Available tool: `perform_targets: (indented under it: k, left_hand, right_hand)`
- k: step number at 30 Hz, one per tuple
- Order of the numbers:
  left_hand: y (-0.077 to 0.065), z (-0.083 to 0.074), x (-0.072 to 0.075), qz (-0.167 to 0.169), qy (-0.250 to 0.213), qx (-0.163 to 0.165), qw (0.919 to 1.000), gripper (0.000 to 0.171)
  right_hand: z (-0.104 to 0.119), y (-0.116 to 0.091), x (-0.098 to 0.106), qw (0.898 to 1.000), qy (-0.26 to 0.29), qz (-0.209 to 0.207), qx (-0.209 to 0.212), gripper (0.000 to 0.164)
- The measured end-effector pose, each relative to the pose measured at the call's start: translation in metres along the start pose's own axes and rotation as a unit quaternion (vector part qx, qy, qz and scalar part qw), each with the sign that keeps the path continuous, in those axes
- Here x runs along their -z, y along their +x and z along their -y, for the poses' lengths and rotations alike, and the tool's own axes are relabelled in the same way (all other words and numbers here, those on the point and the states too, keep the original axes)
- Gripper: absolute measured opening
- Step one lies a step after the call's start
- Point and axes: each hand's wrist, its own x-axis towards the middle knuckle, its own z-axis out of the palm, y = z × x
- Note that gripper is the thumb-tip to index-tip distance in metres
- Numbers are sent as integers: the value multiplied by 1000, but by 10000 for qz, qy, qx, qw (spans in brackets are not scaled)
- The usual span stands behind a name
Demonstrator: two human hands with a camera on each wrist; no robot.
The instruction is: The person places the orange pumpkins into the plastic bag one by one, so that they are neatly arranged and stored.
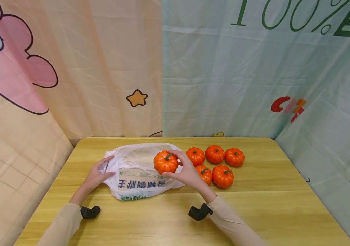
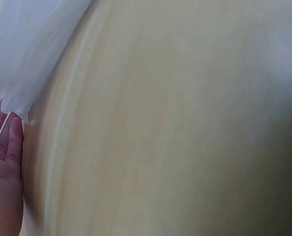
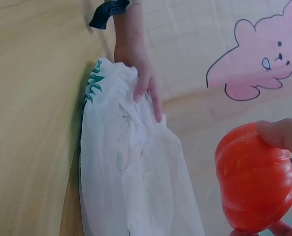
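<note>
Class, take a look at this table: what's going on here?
A person's right hand holds one small orange pumpkin raised near the right side of a white plastic bag. The left hand touches the bag's left end. Five more pumpkins sit on the wooden table, right of the bag.

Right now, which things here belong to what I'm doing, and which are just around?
Likely in the job:
right hand, holding one pumpkin
left hand, touching the bag
five other pumpkins on the table

Just around:
printed curtains
black wrist pieces
</note>
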Motion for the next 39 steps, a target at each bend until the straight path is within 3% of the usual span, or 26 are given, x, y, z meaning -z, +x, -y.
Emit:
perform_targets:
  k: [11, 27, 39]
  left_hand:
    - [0, 1, 0, 26, -144, -20, 9999, 67]
    - [1, 0, 2, 103, -32, 224, 9997, 67]
    - [2, 5, 2, 88, -100, 80, 9999, 65]
  right_hand:
    - [8, 24, -30, 9991, 300, 309, 1, 68]
    - [6, 61, -73, 9993, -170, 278, -194, 69]
    - [-4, 85, -103, 9984, -362, 353, -265, 70]
